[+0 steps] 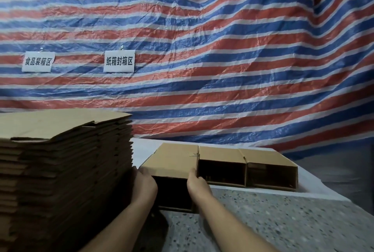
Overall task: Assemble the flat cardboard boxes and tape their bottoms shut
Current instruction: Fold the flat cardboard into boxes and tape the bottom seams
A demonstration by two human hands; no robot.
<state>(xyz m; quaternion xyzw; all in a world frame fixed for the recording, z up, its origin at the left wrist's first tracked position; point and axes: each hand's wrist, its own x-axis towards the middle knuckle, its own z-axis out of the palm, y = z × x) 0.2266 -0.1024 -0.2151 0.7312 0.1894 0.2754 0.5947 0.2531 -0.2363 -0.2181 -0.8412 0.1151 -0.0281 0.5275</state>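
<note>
The head view looks forward and down over a speckled grey table [283, 221], part of it covered by a white sheet [145, 148] at the back. Three assembled cardboard boxes lie on their sides in a row, open mouths facing the person. The nearest box [174, 160] sits at the left of the row, and both hands hold it. The left hand [144, 184] grips its left edge with fingers curled round the corner of the opening, while the right hand [195, 181] grips its right edge, thumb up against the side wall where it meets the next box. The middle box [221, 155] stands touching the held one on its right, and the right box [269, 159] touches the middle one in turn, its far end near the table's right side. The dark insides of all three show, though what closes their far ends cannot be told. To the left, just beside the left hand, rises a tall stack of flat boxes [66, 162], unfolded cardboard sheets piled well above the height of the assembled ones. Behind everything hangs a crinkled tarp [222, 59] striped in red, blue and white, and two white paper signs with black Chinese characters are stuck to it: the left sign [38, 61] and the right sign [119, 61].
</note>
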